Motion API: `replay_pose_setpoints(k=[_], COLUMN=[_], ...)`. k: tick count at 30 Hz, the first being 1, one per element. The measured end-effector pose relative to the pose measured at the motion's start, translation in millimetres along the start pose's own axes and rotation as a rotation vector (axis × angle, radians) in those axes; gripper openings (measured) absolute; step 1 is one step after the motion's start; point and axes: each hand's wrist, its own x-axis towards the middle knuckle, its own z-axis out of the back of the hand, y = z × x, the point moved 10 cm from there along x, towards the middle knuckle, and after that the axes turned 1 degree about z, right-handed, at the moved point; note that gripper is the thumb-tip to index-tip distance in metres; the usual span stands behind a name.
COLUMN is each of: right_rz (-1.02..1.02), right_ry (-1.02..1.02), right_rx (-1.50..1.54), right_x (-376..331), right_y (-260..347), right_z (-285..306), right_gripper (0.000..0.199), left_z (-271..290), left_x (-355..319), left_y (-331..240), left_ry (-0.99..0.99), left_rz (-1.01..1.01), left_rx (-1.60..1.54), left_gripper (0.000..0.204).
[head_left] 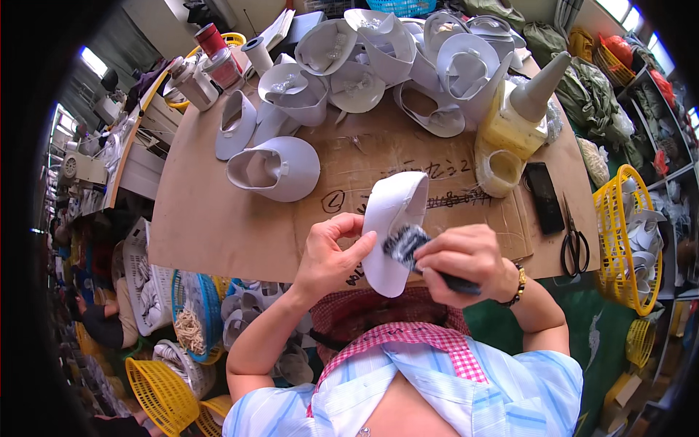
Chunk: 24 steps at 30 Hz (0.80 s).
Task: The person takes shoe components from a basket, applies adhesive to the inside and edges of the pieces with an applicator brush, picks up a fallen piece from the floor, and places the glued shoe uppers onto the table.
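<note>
A white shoe upper [386,251] is held upright over the near part of the table. My left hand [337,249] pinches its left side between thumb and fingers. In my right hand [466,261] is a black-handled brush [406,246], whose dark bristles have white smears. The bristles meet the right-hand, inner side of the upper. Just left of it, another white piece [277,169] lies on the table. Several more white uppers [364,62] are heaped along the far side, some with crumpled clear plastic inside.
A flat cardboard sheet [349,156] covers the table's middle. To the right stand a yellowish glue container [502,138] with a grey cone, a black phone [543,197] and scissors [574,244]. Jars [218,62] are at far left. Yellow [615,240] and blue baskets [196,313] flank the table.
</note>
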Motion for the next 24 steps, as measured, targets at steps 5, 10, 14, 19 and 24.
replay_pose_setpoints(k=[5, 10, 14, 19, 24], right_rz=[-0.196, -0.514, -0.670, -0.795, -0.788], right_ry=[-0.224, -0.332, -0.637, -0.556, -0.353], right_rx=[0.121, -0.055, 0.384, 0.578, 0.524], right_x=[-13.4, -29.4, -77.4, -108.3, -75.3], right_y=[-18.0, -84.0, -123.5, -177.3, -183.5], right_z=[42.0, 77.8, 104.1, 77.3, 34.9], right_gripper=[0.005, 0.019, 0.036, 0.038, 0.037], left_z=[-3.2, 2.1, 122.6, 257.8, 292.3], left_x=[-10.9, -29.0, -111.4, -298.0, -387.6], left_y=[-1.8, -19.5, -19.7, 23.4, 109.3], left_ry=[0.019, 0.079, -0.416, -1.103, -1.288], left_rz=[-0.032, -0.103, -0.119, 0.036, 0.380], left_rx=[-0.044, -0.121, -0.193, 0.214, 0.978], left_gripper=[0.019, 0.016, 0.016, 0.022, 0.022])
